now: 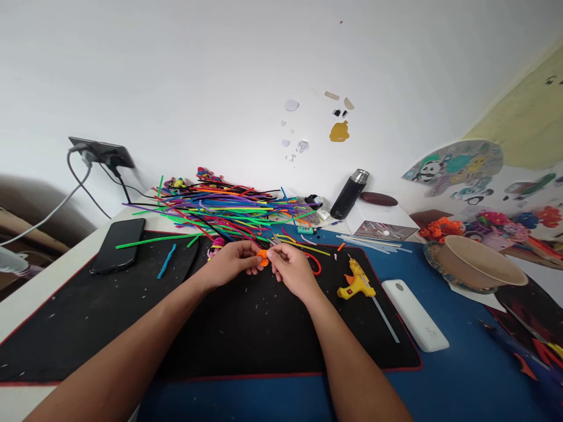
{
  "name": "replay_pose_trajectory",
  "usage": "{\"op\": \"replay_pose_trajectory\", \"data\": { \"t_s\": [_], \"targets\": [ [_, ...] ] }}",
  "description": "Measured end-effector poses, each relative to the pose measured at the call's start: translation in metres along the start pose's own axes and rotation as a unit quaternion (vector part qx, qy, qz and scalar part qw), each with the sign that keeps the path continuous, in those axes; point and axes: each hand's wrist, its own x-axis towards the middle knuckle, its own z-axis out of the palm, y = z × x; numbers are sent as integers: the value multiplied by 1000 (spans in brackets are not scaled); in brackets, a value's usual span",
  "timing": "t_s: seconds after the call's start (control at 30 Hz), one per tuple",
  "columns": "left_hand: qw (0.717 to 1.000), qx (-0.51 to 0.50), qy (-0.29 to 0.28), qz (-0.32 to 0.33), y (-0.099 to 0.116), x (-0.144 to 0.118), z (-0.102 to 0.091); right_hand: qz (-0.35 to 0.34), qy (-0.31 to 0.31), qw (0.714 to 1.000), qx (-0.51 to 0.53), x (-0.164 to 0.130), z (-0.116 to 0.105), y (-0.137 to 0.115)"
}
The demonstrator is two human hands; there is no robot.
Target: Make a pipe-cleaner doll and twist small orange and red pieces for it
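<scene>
While the left hand point(233, 262) and right hand point(294, 268) pinch a small orange piece point(264, 258) just below frame centre, uneven pull could probably bend or free it; rightward drift might knock the red scissors handle point(319, 265) alongside.

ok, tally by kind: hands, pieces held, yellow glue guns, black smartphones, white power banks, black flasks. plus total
Hands: 2 (left hand, right hand)
Held orange craft piece: 1
Yellow glue gun: 1
Black smartphone: 1
White power bank: 1
Black flask: 1
Total: 7
</scene>
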Motion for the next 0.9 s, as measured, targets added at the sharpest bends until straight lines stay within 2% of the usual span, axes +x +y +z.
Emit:
{"op": "replay_pose_trajectory", "data": {
  "t_s": [0.3, 0.53, 0.9],
  "targets": [
    [1000, 18, -14, -8, -3, 1, 1, -5, -6, 1000, -6, 0, -1, 1],
    [1000, -25, 1, 10, -7, 2, 0, 7, -3, 1000, -6, 2, 0, 3],
    [999, -52, 14, 0, -10, 5, 0, 15, -2, 1000, -14, 1, -1, 1]
  ]
}}
